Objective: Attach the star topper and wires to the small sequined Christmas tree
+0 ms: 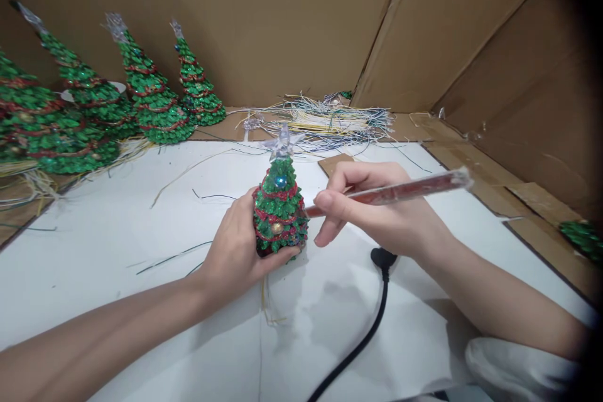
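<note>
My left hand (235,235) is closed around the lower part of a small green Christmas tree figurine (277,213), which stands upright with red garlands, coloured balls and a clear star (284,143) on top. Thin yellowish wires (268,308) hang below its base. Between the thumb and fingers of my right hand (377,207) is a slim reddish-brown stick like a brush or pen (405,190), its back end wrapped in clear material. Its front end points at the tree's right side; I cannot tell whether it touches.
Several finished-looking trees (155,100) stand at the back left. A heap of cut wires (339,119) lies along the back by the cardboard wall (282,25). A black cable with a plug (384,264) runs over the white tabletop (141,201). Another green tree (581,239) shows at the right edge.
</note>
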`<move>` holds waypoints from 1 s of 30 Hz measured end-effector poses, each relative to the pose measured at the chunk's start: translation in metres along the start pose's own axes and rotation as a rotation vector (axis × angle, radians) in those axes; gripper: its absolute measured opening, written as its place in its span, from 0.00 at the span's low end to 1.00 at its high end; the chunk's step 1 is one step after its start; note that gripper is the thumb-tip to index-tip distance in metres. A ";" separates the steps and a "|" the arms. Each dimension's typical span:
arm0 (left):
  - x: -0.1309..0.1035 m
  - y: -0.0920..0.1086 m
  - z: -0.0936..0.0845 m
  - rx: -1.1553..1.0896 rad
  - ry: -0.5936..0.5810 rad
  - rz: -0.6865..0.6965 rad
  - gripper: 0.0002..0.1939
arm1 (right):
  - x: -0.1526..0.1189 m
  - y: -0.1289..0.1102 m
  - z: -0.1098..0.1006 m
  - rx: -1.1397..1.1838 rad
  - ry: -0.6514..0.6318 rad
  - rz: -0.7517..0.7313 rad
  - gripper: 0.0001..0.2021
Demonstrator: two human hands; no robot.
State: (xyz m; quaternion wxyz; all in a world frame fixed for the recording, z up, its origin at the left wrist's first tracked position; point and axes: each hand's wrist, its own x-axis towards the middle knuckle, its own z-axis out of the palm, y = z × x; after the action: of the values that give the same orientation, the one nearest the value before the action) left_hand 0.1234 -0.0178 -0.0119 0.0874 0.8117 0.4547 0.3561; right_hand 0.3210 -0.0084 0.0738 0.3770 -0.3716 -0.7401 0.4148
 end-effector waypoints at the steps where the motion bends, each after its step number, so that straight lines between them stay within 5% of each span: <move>1: 0.000 0.000 0.000 0.009 0.001 0.005 0.36 | 0.002 0.003 -0.001 0.049 -0.018 0.026 0.12; 30: 0.001 -0.007 0.002 0.006 0.044 0.101 0.35 | -0.001 0.048 0.017 0.755 0.016 0.260 0.12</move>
State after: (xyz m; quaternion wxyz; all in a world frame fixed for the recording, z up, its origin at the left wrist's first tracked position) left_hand 0.1203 -0.0124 -0.0161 0.0567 0.8259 0.4159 0.3765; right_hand 0.3179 0.0028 0.0242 0.4372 -0.3007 -0.4796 0.6989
